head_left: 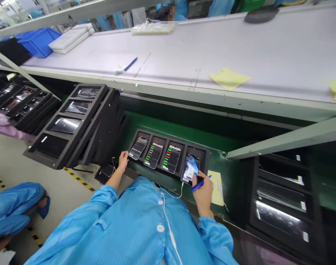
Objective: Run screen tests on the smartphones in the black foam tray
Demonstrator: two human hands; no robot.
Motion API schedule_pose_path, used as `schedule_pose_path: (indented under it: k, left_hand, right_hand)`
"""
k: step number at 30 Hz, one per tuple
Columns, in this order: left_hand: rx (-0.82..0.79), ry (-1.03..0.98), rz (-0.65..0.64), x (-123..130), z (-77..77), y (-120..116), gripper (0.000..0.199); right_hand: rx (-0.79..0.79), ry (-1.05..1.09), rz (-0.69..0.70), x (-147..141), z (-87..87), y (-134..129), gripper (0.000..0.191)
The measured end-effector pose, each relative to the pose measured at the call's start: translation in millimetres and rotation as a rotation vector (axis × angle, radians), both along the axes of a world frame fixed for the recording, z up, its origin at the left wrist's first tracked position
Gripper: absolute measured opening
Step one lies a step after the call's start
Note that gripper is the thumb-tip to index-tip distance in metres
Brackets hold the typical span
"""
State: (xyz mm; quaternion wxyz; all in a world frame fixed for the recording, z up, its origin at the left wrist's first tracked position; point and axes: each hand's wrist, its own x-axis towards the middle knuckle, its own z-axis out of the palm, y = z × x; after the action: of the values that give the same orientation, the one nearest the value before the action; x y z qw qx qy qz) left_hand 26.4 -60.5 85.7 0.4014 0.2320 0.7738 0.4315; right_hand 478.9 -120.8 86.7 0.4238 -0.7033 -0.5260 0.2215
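Observation:
In front of me lies a black foam tray (181,168) with a row of several phones in its slots. My left hand (122,162) is closed at the tray's left end, beside the corner of the leftmost phone (138,148); what its fingertips grip is hidden. My right hand (203,192) holds a blue pen (199,185), thumb and fingertips at the edge of the rightmost phone (190,167). That phone shows a bright blue-white picture, and a white cable (173,196) runs to its lower end. The two middle phones (153,155) show lists with green and red marks.
Stacked black trays of phones stand left (74,125) and right (284,206). A yellow paper (216,187) lies by my right hand. Above runs a white shelf (179,55) with another pen (130,64). A slanted post (289,137) crosses at right. A person (13,206) sits at lower left.

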Motion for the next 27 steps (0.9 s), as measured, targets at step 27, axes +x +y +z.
schedule_pose_path:
  k: [27]
  left_hand:
    - [0.055, 0.014, 0.043, 8, 6.9, -4, 0.032]
  right_hand:
    - [-0.02, -0.02, 0.104, 12, -11.0, 16, 0.054]
